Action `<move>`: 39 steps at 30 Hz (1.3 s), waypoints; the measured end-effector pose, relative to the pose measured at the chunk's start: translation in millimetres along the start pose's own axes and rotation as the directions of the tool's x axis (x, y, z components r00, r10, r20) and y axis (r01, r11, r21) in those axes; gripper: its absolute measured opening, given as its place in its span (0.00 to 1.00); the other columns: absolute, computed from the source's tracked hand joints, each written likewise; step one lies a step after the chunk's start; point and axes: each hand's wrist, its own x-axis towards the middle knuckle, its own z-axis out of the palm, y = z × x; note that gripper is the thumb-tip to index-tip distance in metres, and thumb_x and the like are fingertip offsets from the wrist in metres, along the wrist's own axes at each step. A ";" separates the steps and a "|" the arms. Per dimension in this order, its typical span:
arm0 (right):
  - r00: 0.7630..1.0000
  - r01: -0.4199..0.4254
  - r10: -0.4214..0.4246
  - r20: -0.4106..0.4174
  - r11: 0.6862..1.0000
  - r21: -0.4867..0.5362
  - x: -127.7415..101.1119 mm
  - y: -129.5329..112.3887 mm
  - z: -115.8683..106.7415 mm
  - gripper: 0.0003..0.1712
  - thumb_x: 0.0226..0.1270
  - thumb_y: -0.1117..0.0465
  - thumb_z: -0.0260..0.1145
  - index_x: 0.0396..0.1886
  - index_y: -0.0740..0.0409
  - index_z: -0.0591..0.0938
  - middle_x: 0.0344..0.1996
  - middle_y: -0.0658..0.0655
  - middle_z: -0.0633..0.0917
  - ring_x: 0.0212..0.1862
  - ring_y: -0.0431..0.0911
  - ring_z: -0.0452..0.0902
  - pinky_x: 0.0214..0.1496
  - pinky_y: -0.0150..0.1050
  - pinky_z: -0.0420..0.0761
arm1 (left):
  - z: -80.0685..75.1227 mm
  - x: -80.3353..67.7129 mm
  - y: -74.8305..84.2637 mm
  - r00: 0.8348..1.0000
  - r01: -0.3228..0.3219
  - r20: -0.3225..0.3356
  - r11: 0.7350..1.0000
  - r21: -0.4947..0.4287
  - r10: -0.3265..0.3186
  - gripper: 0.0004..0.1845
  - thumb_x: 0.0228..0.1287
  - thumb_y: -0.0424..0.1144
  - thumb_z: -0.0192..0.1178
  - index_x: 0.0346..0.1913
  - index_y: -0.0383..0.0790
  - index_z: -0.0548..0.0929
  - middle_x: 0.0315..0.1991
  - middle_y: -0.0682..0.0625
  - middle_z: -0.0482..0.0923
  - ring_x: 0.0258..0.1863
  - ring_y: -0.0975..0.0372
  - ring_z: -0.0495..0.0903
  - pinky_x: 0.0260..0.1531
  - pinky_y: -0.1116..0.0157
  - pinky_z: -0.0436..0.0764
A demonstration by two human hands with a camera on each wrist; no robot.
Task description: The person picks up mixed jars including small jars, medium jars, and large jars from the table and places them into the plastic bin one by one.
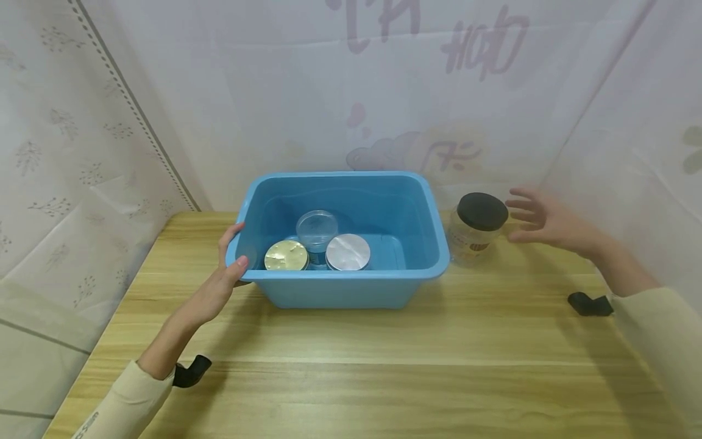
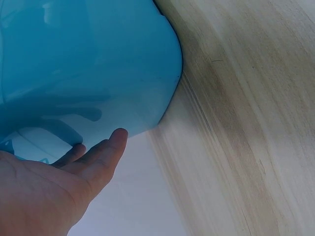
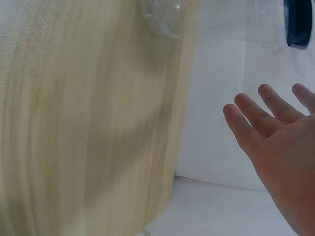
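Observation:
My left hand (image 1: 218, 288) grips the left rim of a blue plastic basin (image 1: 340, 291), thumb over the rim near the front corner. In the left wrist view, the fingers (image 2: 101, 160) lie along the basin's outer side. Inside the basin stand a gold-lidded jar (image 1: 286, 255), a silver-lidded jar (image 1: 348, 252) and a clear-lidded jar (image 1: 317, 227); their lower parts are mostly hidden. Right of the basin stands a clear jar with a black lid (image 1: 482, 211). My right hand (image 1: 551, 224) is beside it, fingers spread and apart from the jar in the right wrist view.
A wood-grain table (image 1: 351, 372) carries the basin and the black-lidded jar. Pale printed cloth (image 1: 263, 91) hangs behind and at both sides, close to the table's back edge. A black wrist mount (image 1: 192, 371) juts from each sleeve.

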 end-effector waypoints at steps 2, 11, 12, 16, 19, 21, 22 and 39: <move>1.000 -0.005 0.005 0.003 1.000 0.014 -0.2 3.2 2.3 0.59 0.64 0.75 0.71 0.83 0.56 0.43 0.75 0.75 0.53 0.72 0.74 0.51 0.58 0.28 0.72 | -0.1 0.2 -0.5 1.000 -0.002 0.000 1.000 0.001 0.002 0.35 0.78 0.52 0.37 0.78 0.63 0.31 0.77 0.37 0.30 0.69 0.30 0.54 0.54 0.27 0.63; 1.000 0.000 0.002 -0.030 0.998 0.064 4.5 8.0 11.8 0.62 0.63 0.76 0.71 0.83 0.48 0.41 0.77 0.73 0.51 0.74 0.71 0.47 0.67 0.36 0.67 | -1.0 0.3 -3.0 1.000 -0.017 0.000 1.000 -0.004 0.017 0.35 0.78 0.53 0.36 0.78 0.63 0.31 0.77 0.37 0.31 0.69 0.30 0.54 0.53 0.26 0.63; 0.999 0.002 0.000 -0.035 0.998 0.069 5.4 7.9 13.1 0.62 0.62 0.76 0.71 0.83 0.47 0.41 0.77 0.73 0.50 0.74 0.71 0.47 0.68 0.39 0.66 | -1.1 0.2 -3.1 1.000 -0.017 0.001 1.000 -0.004 0.017 0.35 0.78 0.53 0.36 0.78 0.63 0.31 0.77 0.36 0.31 0.69 0.30 0.54 0.53 0.26 0.63; 0.998 -0.008 0.014 -0.056 0.995 0.100 8.7 5.6 19.4 0.65 0.61 0.77 0.71 0.83 0.45 0.39 0.77 0.74 0.49 0.74 0.73 0.47 0.70 0.53 0.62 | -1.3 0.3 -3.1 1.000 -0.014 0.006 1.000 -0.004 0.014 0.35 0.78 0.53 0.36 0.78 0.64 0.31 0.77 0.36 0.31 0.69 0.30 0.54 0.54 0.27 0.63; 0.997 -0.014 0.022 -0.068 0.993 0.116 11.2 4.3 23.8 0.66 0.61 0.77 0.72 0.83 0.43 0.38 0.76 0.76 0.49 0.73 0.73 0.49 0.69 0.55 0.62 | -1.4 0.5 -3.2 1.000 -0.014 0.008 1.000 -0.004 0.014 0.35 0.78 0.53 0.36 0.78 0.64 0.31 0.77 0.37 0.31 0.69 0.30 0.54 0.54 0.27 0.63; 0.997 -0.018 0.027 -0.071 0.992 0.123 12.5 4.0 26.4 0.66 0.61 0.77 0.72 0.83 0.42 0.38 0.76 0.76 0.50 0.72 0.73 0.51 0.67 0.49 0.66 | -1.4 0.5 -3.4 1.000 -0.015 0.007 1.000 -0.004 0.015 0.35 0.78 0.53 0.36 0.78 0.64 0.31 0.77 0.37 0.31 0.69 0.30 0.54 0.54 0.27 0.63; 0.997 -0.019 0.028 -0.075 0.992 0.122 13.1 4.0 27.8 0.66 0.61 0.76 0.72 0.83 0.43 0.39 0.75 0.77 0.51 0.72 0.73 0.53 0.66 0.45 0.68 | -1.4 0.4 -3.4 1.000 -0.016 0.007 1.000 -0.003 0.016 0.35 0.78 0.53 0.36 0.78 0.64 0.31 0.77 0.37 0.31 0.69 0.30 0.54 0.54 0.27 0.63; 0.995 0.023 -0.011 -0.101 0.993 0.117 23.5 1.7 47.9 0.59 0.60 0.76 0.73 0.82 0.50 0.49 0.67 0.62 0.63 0.44 0.50 0.81 0.41 0.37 0.82 | -0.2 0.3 -2.3 1.000 -0.029 0.007 1.000 0.000 0.029 0.35 0.78 0.53 0.36 0.78 0.63 0.30 0.77 0.37 0.31 0.69 0.30 0.53 0.54 0.26 0.62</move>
